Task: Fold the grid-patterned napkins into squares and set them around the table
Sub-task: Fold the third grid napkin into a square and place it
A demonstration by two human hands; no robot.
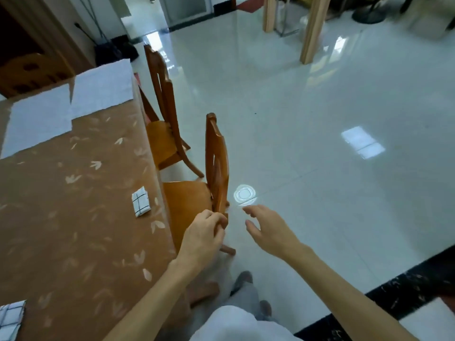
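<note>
1. The folded napkin (140,202) lies on the table (73,230), close to its right-hand edge and at about 9 o'clock from the near chair (216,163). It sits slightly askew. A knock to the table could probably slide it over that edge or loosen its fold.
2. Two unfolded napkins (39,121) lie flat at the far end, toward 11 o'clock. A further grid-patterned napkin (11,318) shows at 7 o'clock, cut off by the frame. Much of the folding looks undone.
3. The left hand (204,232) has its fingers curled round the lower back of the near chair, at 3 o'clock from the folded napkin. If the chair is shoved inward, its seat would likely strike the table edge just beside the napkin.
4. The right hand (268,230) hangs over the floor (320,119) at 3 o'clock from the left hand, fingers spread and holding nothing. A one-handed pull may twist the chair toward the far chair (160,94) at 12 o'clock.
5. The floor is glossy, so the chair legs could skid. The person's foot (242,279) is near the rear leg, at 6 o'clock, and could be caught.
</note>
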